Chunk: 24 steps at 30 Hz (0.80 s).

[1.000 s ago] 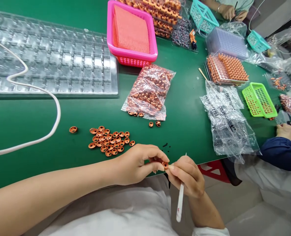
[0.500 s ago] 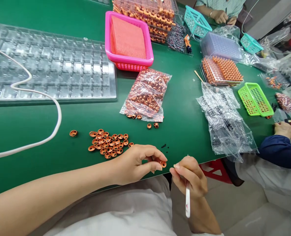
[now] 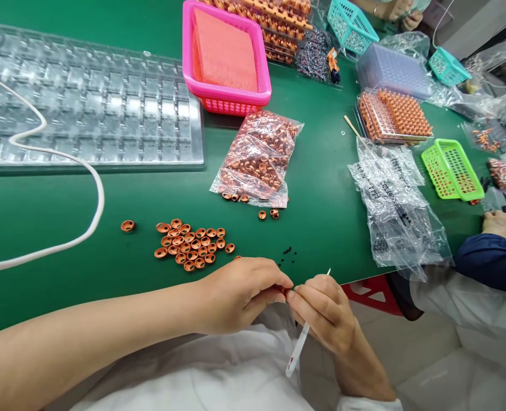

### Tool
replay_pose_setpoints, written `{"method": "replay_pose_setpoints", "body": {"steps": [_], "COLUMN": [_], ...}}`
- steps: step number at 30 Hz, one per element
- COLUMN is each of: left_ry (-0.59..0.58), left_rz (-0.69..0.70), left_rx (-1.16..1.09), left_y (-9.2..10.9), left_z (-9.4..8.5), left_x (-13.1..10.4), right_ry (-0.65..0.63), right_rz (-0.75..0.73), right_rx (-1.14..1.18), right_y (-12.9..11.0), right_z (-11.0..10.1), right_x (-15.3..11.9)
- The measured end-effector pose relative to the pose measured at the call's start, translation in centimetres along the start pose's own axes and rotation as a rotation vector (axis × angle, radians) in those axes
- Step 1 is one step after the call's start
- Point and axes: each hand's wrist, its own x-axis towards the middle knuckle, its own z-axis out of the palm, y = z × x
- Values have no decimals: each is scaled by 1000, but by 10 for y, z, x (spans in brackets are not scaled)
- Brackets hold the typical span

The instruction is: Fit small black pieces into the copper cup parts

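Note:
Near the table's front edge, my left hand (image 3: 246, 295) pinches a small orange cup (image 3: 284, 291), mostly covered by the fingers. My right hand (image 3: 325, 311) is closed around a thin white stick (image 3: 299, 349), its fingertips against the cup; whether they also pinch a tiny part is hidden. Several orange cups (image 3: 193, 244) with dark holes lie in a group left of my hands, and one single cup (image 3: 127, 226) sits farther left. Tiny black pieces (image 3: 287, 250) are scattered just beyond my fingertips. A clear bag (image 3: 259, 157) full of orange cups lies behind the group.
A clear compartment tray (image 3: 90, 108) with a white cable (image 3: 96, 194) over it is at left. Beyond the bag stands a pink basket (image 3: 264, 68). Plastic bags (image 3: 398, 211) and a green basket (image 3: 452, 169) are right. Another person's sleeve (image 3: 488, 262) shows at the right edge.
My right hand has moved left to meet the cup in my left hand, and the white stick has tilted. The view has shifted slightly.

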Motion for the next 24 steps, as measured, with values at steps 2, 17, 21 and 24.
{"method": "replay_pose_setpoints", "body": {"steps": [2,17,21,24], "left_ry": [-23,-28,-17,-21], "left_rz": [-14,-33,-46,-37], "left_rx": [13,-10,-11,-17], "left_y": [1,2,3,3], "left_z": [0,5,6,6], "left_x": [0,-3,-4,-4], "right_ry": [-30,-101,-91,-60], "right_rz": [-36,-185,-205,-220], "right_rx": [3,41,48,48], "right_y": [1,3,5,6], "right_z": [-3,-10,-9,-6], "right_x": [4,16,14,14]}}
